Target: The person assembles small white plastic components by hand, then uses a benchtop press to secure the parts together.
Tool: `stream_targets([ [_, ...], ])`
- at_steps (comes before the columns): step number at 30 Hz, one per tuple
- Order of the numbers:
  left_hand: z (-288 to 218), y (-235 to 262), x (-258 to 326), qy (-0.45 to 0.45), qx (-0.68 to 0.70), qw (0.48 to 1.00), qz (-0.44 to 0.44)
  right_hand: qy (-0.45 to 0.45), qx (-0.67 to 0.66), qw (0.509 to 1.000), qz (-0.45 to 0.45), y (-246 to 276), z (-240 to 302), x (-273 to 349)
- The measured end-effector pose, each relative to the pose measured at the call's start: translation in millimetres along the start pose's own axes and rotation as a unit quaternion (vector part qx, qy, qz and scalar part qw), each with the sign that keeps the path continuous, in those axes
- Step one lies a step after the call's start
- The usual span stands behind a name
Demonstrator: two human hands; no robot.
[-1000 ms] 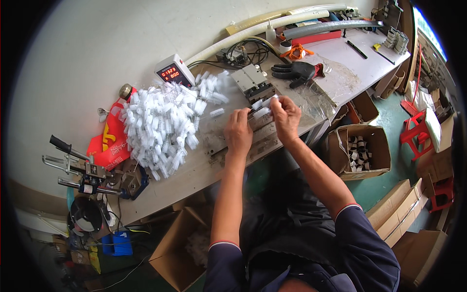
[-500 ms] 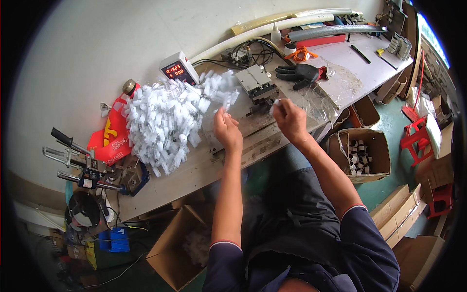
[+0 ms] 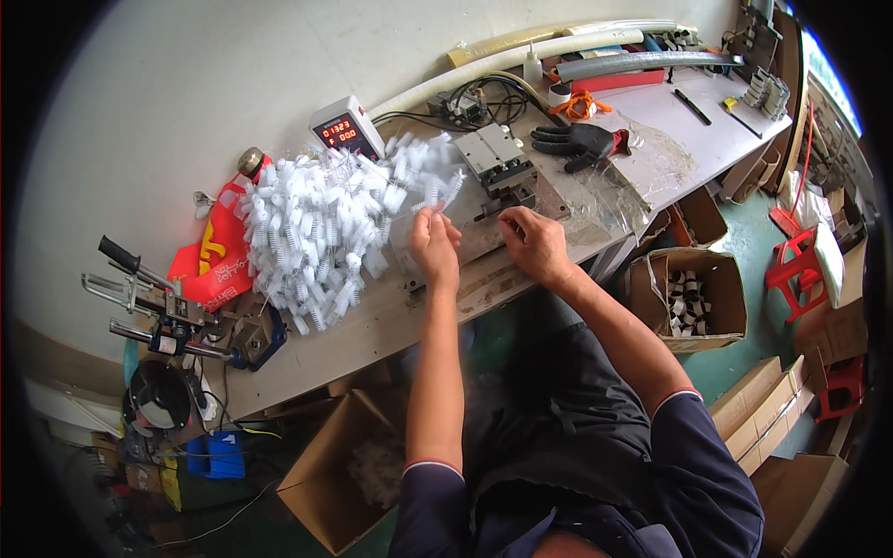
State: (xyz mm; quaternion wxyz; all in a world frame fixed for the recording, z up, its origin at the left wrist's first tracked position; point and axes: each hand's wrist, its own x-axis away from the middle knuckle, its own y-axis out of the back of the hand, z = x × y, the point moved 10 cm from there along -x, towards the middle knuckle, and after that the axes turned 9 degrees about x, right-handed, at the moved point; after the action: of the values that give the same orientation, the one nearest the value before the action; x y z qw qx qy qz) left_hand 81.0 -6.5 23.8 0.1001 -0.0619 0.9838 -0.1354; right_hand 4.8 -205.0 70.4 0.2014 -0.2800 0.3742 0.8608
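My left hand (image 3: 434,249) is closed in a pinch at the right side of a big heap of small white bristle brushes (image 3: 321,228). A small white bristle brush (image 3: 453,189) stands up from its fingertips, partly blurred. Just in front of a grey metal clamping machine (image 3: 498,158), my right hand (image 3: 535,244) is closed, its fingertips pressed together and turned toward the left hand. Whatever those fingers hold is hidden. The two hands are apart, both over the front edge of the workbench (image 3: 372,335).
A counter with red digits (image 3: 346,130) stands behind the heap. A black glove (image 3: 581,144) lies right of the machine. At the left is a lever press (image 3: 177,321). Cardboard boxes (image 3: 735,325) stand on the floor, beside a red stool (image 3: 795,270).
My right hand has moved left and slightly down, away from the machine and closer to my left hand. The white bit at its fingertips no longer shows. The left hand has barely moved.
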Motion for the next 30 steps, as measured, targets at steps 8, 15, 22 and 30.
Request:
stream_targets([
  [8, -3.8, -22.3, 7.2, 0.037, 0.074, 0.987, 0.138, -0.126, -0.089, 0.988, -0.015, -6.8, -11.1, -20.1],
  [15, -3.1, -21.8, 11.8, 0.086, 0.1, 0.977, 0.165, -0.23, -0.223, 0.947, -0.004, -29.1, -11.7, -18.6],
  [22, -1.2, -26.3, 12.5, 0.063, 0.113, 0.975, 0.178, -0.173, -0.199, 0.964, 0.03, -37.2, 14.5, -18.4],
  [30, -15.5, -40.8, 26.0, -0.083, -0.146, 0.976, 0.141, -0.179, -0.179, 0.961, 0.113, -56.4, 16.1, -28.1],
])
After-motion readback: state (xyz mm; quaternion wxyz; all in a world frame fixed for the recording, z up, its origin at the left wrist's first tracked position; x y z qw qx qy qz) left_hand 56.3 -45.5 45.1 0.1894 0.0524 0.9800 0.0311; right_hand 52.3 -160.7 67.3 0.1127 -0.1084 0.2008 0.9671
